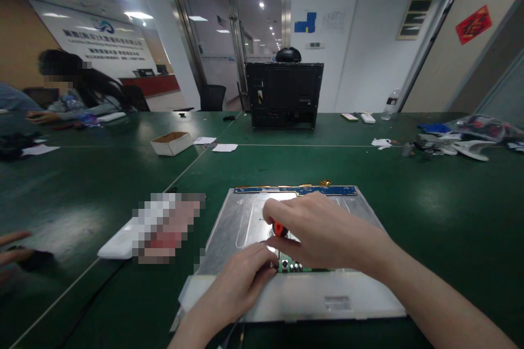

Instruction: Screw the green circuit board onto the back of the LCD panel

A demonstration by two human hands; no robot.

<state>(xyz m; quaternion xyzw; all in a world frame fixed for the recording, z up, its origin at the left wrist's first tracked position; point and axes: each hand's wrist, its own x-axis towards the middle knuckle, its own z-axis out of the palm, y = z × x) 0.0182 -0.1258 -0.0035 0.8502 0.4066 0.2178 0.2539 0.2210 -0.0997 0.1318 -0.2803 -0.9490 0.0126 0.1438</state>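
Observation:
A flat display panel [221, 229] lies on the table in front of me, its silvery metal back facing up. Along its far edge runs a narrow blue circuit strip [344, 191]. Partly covered by my hands is a green circuit board [295, 266] with small round components. My right hand [319, 229] is closed around the red and black handle of a screwdriver [279, 229], held upright over the board. Beside the tool's lower end, the fingers of my left hand [245, 278] are pinched together at the board; what they hold, if anything, is hidden.
A white device [118, 240] lies left of the panel, partly blurred out. Farther back are an open box [172, 144], papers [225, 148] and a black monitor-like housing [286, 95]. Bags and parts [454, 139] lie at right. Another person's hand [14, 251] shows at left; someone sits beyond.

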